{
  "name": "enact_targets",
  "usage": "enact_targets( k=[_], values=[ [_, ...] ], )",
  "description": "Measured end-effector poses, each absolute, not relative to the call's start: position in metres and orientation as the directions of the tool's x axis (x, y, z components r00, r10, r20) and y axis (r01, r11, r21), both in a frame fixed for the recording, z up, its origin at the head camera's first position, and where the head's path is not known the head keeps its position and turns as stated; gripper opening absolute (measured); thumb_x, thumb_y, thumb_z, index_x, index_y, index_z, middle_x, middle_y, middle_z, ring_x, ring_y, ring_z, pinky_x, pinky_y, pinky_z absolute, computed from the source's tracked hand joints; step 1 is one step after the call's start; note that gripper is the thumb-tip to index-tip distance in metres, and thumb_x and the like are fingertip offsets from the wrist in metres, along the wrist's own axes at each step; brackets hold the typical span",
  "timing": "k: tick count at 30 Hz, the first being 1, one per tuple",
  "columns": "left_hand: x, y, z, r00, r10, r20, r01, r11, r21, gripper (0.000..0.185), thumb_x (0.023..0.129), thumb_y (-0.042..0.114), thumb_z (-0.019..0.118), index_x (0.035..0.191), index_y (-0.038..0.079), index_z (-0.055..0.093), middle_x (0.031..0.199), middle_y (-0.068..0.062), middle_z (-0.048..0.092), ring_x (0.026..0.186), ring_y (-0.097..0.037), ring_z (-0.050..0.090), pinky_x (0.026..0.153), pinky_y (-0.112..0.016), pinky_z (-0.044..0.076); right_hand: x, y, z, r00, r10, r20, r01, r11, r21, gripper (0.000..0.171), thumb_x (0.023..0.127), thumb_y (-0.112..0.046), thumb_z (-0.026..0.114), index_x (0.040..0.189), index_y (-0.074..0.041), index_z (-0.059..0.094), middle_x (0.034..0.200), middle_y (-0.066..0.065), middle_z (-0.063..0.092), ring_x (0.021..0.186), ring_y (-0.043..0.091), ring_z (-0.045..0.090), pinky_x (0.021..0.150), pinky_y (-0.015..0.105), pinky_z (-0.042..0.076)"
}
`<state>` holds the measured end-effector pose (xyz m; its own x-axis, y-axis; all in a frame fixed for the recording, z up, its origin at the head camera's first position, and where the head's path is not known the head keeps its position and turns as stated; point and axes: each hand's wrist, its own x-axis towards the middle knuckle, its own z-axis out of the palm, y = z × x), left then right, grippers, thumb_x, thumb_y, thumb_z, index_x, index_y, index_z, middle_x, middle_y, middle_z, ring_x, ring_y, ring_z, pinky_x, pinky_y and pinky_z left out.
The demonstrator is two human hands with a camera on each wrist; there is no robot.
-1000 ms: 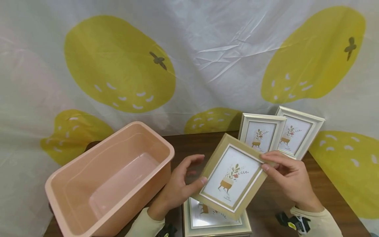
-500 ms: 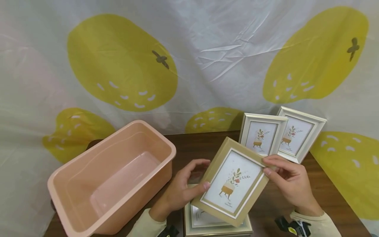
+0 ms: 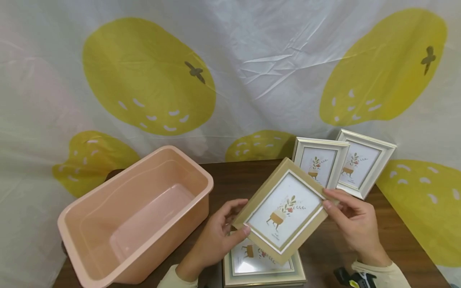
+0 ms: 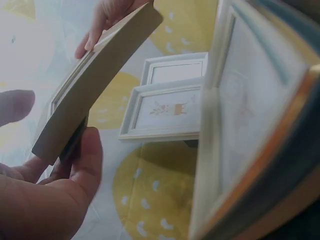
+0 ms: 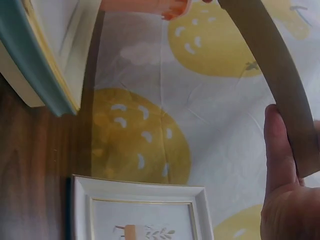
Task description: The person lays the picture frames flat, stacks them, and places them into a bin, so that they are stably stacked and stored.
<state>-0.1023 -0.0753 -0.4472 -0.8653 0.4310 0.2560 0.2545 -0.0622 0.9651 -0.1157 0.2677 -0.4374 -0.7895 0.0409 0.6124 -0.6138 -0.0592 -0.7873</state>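
Observation:
In the head view a tan picture frame (image 3: 307,230) with a white inner border and a potted-plant print is held tilted above the table. My left hand (image 3: 216,236) holds its lower left side, thumb on the front and fingers behind. My right hand (image 3: 356,224) pinches the upper right side between thumb and fingers. Below lies a stack of picture frames (image 3: 264,280), partly covered by the held one. Two cream frames stand at the back right, the nearer one (image 3: 298,154) overlapping the farther one (image 3: 369,140). The left wrist view shows the tan frame's plain edge (image 4: 100,82).
A deep pink plastic bin (image 3: 187,224) stands on the left with nothing visible inside. The dark wooden table (image 3: 403,236) reaches back to a white curtain (image 3: 259,36) printed with yellow fruit.
The tan frame dipped slightly, then rose and turned clockwise in my hands. My left hand is a little lower on its side. The bin, stack and standing frames have stayed put.

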Motion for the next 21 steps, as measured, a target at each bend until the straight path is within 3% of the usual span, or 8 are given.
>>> enact_targets(
  k=[3, 5, 9, 12, 16, 19, 21],
  values=[
    [-0.096, -0.077, -0.455, -0.887, 0.401, 0.231, 0.213, -0.089, 0.973, 0.059, 0.099, 0.005, 0.071, 0.152, 0.003, 0.047, 0.146, -0.022, 0.058, 0.124, -0.014, 0.063, 0.093, -0.026, 0.060, -0.112, 0.264, -0.438, -0.848, 0.089, 0.522, -0.523, 0.014, -0.852, 0.034, 0.086, 0.030, 0.061, 0.118, 0.020, 0.069, 0.113, -0.006, 0.080, 0.060, 0.001, 0.058, 0.049, 0.016, 0.046],
    [-0.091, -0.078, -0.461, -0.901, 0.379, 0.209, 0.177, -0.116, 0.977, 0.059, 0.098, 0.003, 0.072, 0.152, 0.003, 0.047, 0.149, -0.022, 0.054, 0.128, -0.014, 0.062, 0.098, -0.028, 0.060, -0.109, 0.261, -0.441, -0.880, 0.106, 0.464, -0.461, 0.055, -0.886, 0.031, 0.088, 0.027, 0.063, 0.118, 0.020, 0.068, 0.108, -0.012, 0.080, 0.060, 0.000, 0.059, 0.052, 0.015, 0.050],
    [-0.085, -0.081, -0.470, -0.927, 0.341, 0.157, 0.114, -0.144, 0.983, 0.058, 0.098, 0.001, 0.071, 0.152, 0.002, 0.048, 0.153, -0.023, 0.050, 0.130, -0.013, 0.061, 0.100, -0.027, 0.059, -0.105, 0.257, -0.449, -0.896, 0.082, 0.437, -0.434, 0.049, -0.899, 0.031, 0.087, 0.026, 0.065, 0.116, 0.017, 0.070, 0.095, -0.012, 0.078, 0.056, 0.001, 0.060, 0.049, 0.018, 0.050],
    [-0.083, -0.085, -0.474, -0.943, 0.312, 0.119, 0.081, -0.132, 0.988, 0.058, 0.098, 0.001, 0.070, 0.152, 0.003, 0.048, 0.154, -0.020, 0.051, 0.125, -0.012, 0.063, 0.095, -0.023, 0.059, -0.107, 0.258, -0.458, -0.856, -0.009, 0.516, -0.516, -0.013, -0.856, 0.037, 0.083, 0.031, 0.063, 0.114, 0.014, 0.072, 0.099, -0.004, 0.078, 0.059, 0.002, 0.062, 0.046, 0.022, 0.048],
    [-0.083, -0.094, -0.477, -0.951, 0.292, 0.103, 0.064, -0.138, 0.988, 0.055, 0.099, 0.001, 0.069, 0.149, -0.001, 0.047, 0.153, -0.026, 0.052, 0.116, -0.012, 0.066, 0.090, -0.022, 0.059, -0.112, 0.264, -0.470, -0.749, -0.224, 0.623, -0.620, -0.094, -0.779, 0.051, 0.077, 0.038, 0.058, 0.123, 0.018, 0.066, 0.124, 0.010, 0.075, 0.069, 0.005, 0.066, 0.046, 0.026, 0.051],
    [-0.083, -0.097, -0.477, -0.956, 0.279, 0.095, 0.051, -0.162, 0.985, 0.052, 0.099, 0.000, 0.068, 0.146, -0.007, 0.046, 0.150, -0.032, 0.053, 0.113, -0.013, 0.069, 0.089, -0.024, 0.060, -0.115, 0.266, -0.473, -0.701, -0.352, 0.620, -0.631, -0.098, -0.769, 0.059, 0.075, 0.037, 0.059, 0.132, 0.018, 0.060, 0.132, 0.015, 0.070, 0.084, 0.010, 0.071, 0.057, 0.025, 0.059],
    [-0.084, -0.096, -0.477, -0.965, 0.253, 0.070, 0.029, -0.166, 0.986, 0.051, 0.098, -0.001, 0.069, 0.143, -0.007, 0.047, 0.147, -0.030, 0.055, 0.112, -0.013, 0.069, 0.088, -0.026, 0.061, -0.115, 0.265, -0.472, -0.703, -0.390, 0.595, -0.624, -0.065, -0.779, 0.062, 0.076, 0.035, 0.062, 0.135, 0.017, 0.057, 0.132, 0.017, 0.067, 0.090, 0.013, 0.072, 0.063, 0.025, 0.061]
  ],
)
